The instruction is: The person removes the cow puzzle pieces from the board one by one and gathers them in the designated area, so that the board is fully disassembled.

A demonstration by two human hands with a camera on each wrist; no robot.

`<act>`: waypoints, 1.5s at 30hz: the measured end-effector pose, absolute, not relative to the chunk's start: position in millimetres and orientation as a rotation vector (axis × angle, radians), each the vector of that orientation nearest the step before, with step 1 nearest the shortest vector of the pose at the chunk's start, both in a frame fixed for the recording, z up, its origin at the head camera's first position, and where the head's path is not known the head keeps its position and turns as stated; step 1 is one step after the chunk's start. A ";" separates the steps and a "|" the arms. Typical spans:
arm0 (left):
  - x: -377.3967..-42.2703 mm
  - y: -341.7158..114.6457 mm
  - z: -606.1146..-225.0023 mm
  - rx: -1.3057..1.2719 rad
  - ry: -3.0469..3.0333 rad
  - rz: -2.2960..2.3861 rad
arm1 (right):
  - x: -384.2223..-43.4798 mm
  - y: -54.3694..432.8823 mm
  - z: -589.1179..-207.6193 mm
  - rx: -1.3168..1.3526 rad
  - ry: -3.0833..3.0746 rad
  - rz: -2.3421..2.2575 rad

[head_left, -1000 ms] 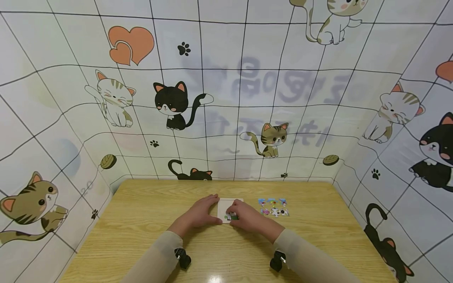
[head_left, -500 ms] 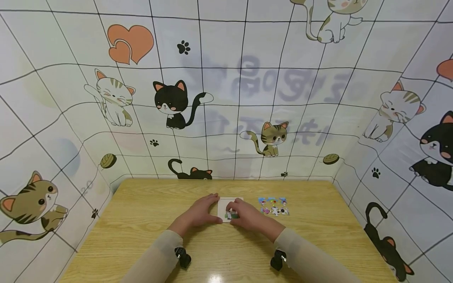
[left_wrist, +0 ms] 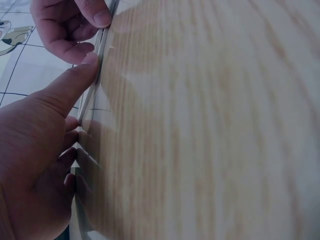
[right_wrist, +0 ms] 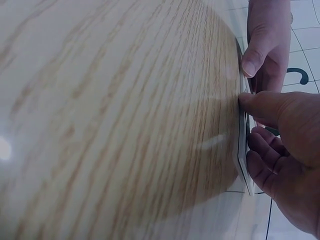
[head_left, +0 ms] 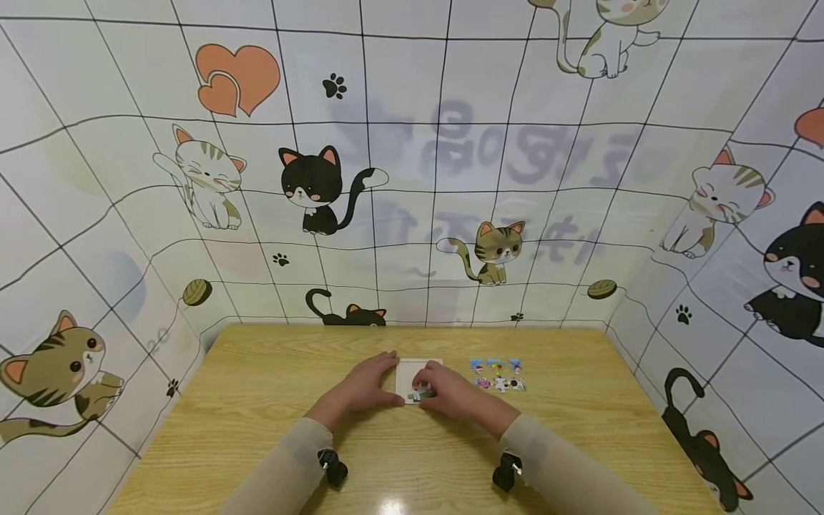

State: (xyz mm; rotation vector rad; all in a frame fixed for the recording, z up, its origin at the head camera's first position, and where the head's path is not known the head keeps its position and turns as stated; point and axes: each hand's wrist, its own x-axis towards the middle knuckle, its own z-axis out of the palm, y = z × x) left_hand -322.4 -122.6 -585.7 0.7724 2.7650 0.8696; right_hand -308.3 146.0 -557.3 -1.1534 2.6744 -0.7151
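Note:
A small white puzzle tray (head_left: pixel 407 370) lies on the wooden table, with green, black and white printed puzzle pieces (head_left: pixel 415 396) in its near part. My left hand (head_left: pixel 362 386) holds the tray's left side, thumb at the near corner and fingertips at the far one. Over the tray's right half, my right hand (head_left: pixel 452 392) bends its fingers down onto a puzzle piece, mostly hidden beneath them. In the right wrist view, the right thumb (right_wrist: pixel 260 102) lies at the tray's near edge. The left thumb (left_wrist: pixel 82 75) shows against that edge in the left wrist view.
Several loose jigsaw pieces (head_left: pixel 495 365) lie in two rows right of the tray. The wooden table (head_left: pixel 270 372) ends at a cat-printed cloth wall (head_left: pixel 412 214) behind and on both sides. A wrist camera (head_left: pixel 506 472) sits on each sleeve.
My right fingers have shifted slightly over the tray, and a little more of the printed pieces shows beneath them. The left hand and the loose pieces stay where they were.

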 end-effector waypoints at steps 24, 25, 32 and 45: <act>-317.3 -122.0 -580.8 0.776 2.769 0.860 | -310.0 139.0 -552.0 -1.077 2.591 -0.765; -317.3 -122.0 -580.7 0.776 2.767 0.864 | -309.8 138.7 -551.9 -1.084 2.598 -0.759; -324.4 -124.3 -591.8 0.756 2.759 0.900 | -308.5 139.8 -550.8 -1.113 2.643 -0.742; -319.4 -121.8 -581.1 0.719 2.759 0.852 | -303.2 158.2 -543.8 -1.058 2.696 -0.832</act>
